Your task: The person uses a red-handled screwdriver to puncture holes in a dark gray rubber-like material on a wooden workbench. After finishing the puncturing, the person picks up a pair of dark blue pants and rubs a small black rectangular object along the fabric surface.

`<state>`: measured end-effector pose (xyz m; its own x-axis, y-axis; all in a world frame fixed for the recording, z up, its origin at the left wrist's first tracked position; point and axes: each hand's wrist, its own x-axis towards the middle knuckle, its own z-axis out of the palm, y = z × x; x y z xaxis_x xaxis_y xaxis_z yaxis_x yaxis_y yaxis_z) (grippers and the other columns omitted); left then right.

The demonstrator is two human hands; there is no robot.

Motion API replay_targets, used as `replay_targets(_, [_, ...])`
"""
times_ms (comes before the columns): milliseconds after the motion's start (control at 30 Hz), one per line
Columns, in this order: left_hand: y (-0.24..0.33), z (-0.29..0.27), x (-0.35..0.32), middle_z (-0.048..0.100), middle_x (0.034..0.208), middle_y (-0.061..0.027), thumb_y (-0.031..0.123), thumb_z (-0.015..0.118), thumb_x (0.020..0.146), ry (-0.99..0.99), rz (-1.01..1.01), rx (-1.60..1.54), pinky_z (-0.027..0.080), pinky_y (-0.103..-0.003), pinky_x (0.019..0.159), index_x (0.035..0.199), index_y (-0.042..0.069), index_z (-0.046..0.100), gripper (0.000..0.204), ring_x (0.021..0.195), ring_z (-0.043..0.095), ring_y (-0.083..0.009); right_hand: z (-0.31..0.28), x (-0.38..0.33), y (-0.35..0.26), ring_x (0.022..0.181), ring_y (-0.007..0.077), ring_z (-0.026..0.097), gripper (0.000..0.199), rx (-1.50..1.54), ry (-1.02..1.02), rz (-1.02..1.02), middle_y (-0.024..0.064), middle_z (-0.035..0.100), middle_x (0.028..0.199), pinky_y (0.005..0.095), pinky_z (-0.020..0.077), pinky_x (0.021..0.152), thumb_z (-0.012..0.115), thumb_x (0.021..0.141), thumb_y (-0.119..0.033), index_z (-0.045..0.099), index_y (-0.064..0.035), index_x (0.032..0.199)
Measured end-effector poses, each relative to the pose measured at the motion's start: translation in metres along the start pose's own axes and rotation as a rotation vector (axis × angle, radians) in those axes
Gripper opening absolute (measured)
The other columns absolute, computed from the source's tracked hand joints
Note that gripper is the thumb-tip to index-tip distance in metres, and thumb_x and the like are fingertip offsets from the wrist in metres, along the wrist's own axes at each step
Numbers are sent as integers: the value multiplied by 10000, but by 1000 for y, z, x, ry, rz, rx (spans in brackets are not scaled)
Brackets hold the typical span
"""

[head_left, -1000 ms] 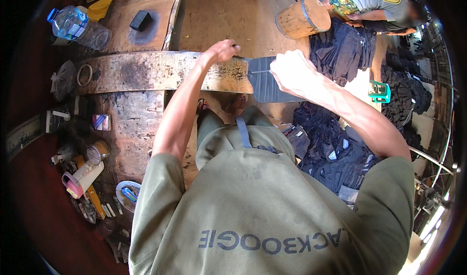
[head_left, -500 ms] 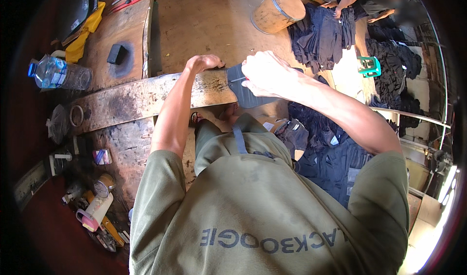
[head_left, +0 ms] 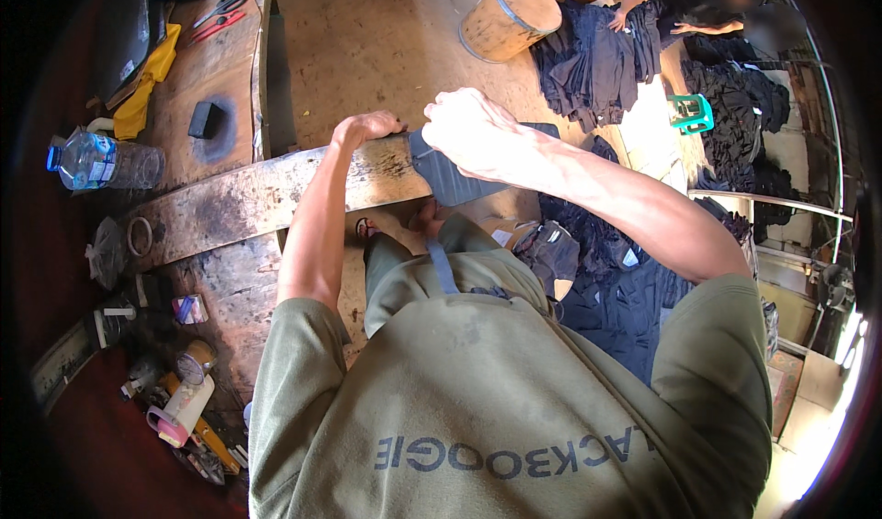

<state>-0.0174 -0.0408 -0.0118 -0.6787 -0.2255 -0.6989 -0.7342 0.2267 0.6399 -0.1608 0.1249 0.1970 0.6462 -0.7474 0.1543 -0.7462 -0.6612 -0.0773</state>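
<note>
A long, stained wooden board [head_left: 266,193] lies crosswise in front of me, with a dark, flat, fabric-like piece [head_left: 459,185] over its right end. My left hand [head_left: 370,126] is closed over the board's far edge, just left of the dark piece; some of its fingertips are hidden. Above the dark piece, my right hand [head_left: 467,126] is a tight fist. Half a second ago a thin metal tool stuck out of that fist; now the hand hides it.
On the left bench are a water bottle [head_left: 106,161], a black block [head_left: 204,120], scissors [head_left: 230,5] and a yellow cloth [head_left: 147,87]. Ahead stand a round drum [head_left: 510,18] and a green stool [head_left: 691,114]. Dark garments [head_left: 597,64] lie piled at the right, beside another person's hands.
My right hand has moved slightly left and turned, so the thin metal tool no longer shows. The whole view has shifted a little. At the far right, the other person's hands have moved.
</note>
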Motion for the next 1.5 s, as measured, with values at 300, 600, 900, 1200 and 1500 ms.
replay_targets(300, [-17,30,-9,775,1307,-142,449,657,1094,565,229,-436,508,-379,1077,1329,28,743,490,1225,683,-233,-36,-44,6,917,277,721,264,86,-299,516,139,736,1027,394,560,798,723,1016,-290,746,-30,1061])
replay_targets(600, [91,144,-65,738,872,-8,235,846,1003,730,479,-894,530,-301,767,998,23,809,215,805,635,-105,30,-242,-9,935,112,672,355,1547,584,1348,34,699,1081,293,551,817,704,1104,-296,641,-53,1355])
replay_targets(900, [234,228,31,784,1067,-25,242,750,1082,89,22,-1491,604,-320,944,1193,50,789,226,967,727,-137,57,-303,17,814,108,696,212,918,613,1238,45,765,941,297,555,742,901,904,-155,840,-21,1057])
replay_targets(1200, [264,248,49,778,1074,-52,285,740,1080,62,14,-1384,604,-360,819,1264,34,756,311,925,729,-186,60,-355,50,759,111,693,170,945,566,1125,37,749,867,306,540,683,864,949,-156,837,-14,1038])
replay_targets(1500, [232,210,51,293,1809,-140,727,668,953,868,261,470,76,-585,1376,1711,216,434,944,1698,178,-378,80,-353,85,730,69,660,292,1184,427,1382,29,782,806,286,530,697,823,1001,-252,854,-22,1178])
